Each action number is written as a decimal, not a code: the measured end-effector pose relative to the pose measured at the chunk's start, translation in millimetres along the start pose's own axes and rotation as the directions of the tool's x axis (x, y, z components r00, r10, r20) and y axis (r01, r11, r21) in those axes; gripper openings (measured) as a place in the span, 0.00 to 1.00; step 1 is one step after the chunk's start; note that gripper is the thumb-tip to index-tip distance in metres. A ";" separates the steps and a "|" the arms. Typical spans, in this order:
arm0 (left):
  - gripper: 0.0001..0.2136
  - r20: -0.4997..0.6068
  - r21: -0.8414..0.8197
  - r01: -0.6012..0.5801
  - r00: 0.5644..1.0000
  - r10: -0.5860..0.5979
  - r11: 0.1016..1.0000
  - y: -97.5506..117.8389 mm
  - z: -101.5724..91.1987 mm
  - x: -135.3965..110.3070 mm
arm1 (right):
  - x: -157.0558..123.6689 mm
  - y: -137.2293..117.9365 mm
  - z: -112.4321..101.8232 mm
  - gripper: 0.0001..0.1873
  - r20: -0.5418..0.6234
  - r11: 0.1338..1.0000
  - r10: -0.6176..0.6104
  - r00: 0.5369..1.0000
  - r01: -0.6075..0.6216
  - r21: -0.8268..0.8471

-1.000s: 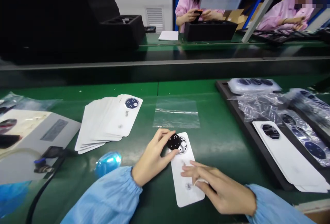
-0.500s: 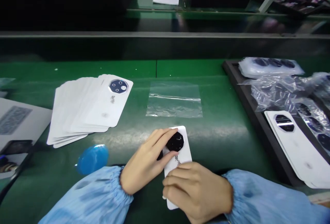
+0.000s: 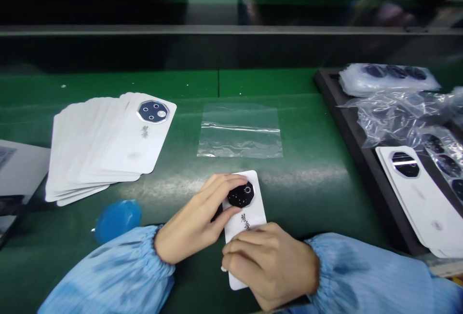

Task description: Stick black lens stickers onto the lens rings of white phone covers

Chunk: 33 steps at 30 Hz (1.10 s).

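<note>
A white phone back cover (image 3: 255, 213) with dark lettering lies in front of me, its long side running away from me. At its top end sits a black octagonal camera lens cover (image 3: 241, 194). My left hand (image 3: 198, 212) grips this lens cover by its edges, index finger above and thumb below. Curled over the bottom part of the back cover is my right hand (image 3: 265, 263), fingers bent on it; its fingertips are partly hidden. A clear plastic bag (image 3: 239, 133) lies flat just beyond my hands.
On the left are a fanned stack of white back covers (image 3: 96, 143) and a blue round film (image 3: 118, 221). A black tray (image 3: 356, 159) at right bears bagged lens covers (image 3: 388, 80), crumpled plastic (image 3: 394, 114) and more white back covers (image 3: 421, 200). A dark ledge (image 3: 217, 51) crosses behind.
The view has tipped down slightly, so things sit a little higher. Both hands keep their hold; a ring on the lens cover and more of the lettering now show.
</note>
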<state>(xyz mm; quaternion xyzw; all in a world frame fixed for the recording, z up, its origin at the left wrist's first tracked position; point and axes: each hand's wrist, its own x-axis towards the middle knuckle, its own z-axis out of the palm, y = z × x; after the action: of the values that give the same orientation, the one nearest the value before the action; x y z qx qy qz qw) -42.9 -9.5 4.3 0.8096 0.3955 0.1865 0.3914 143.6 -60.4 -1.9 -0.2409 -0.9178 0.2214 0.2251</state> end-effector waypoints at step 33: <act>0.23 -0.053 0.152 -0.028 0.998 0.037 0.988 6.1 3.4 -0.4 | 1.4 1.5 -1.7 0.09 0.003 0.999 -0.034 0.999 0.034 -0.012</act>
<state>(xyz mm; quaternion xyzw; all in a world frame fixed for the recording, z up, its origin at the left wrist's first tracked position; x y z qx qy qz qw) -38.0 -13.8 6.9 0.8379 0.4060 0.1849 0.3144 143.9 -58.0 -0.9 -0.2262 -0.9234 0.2123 0.2262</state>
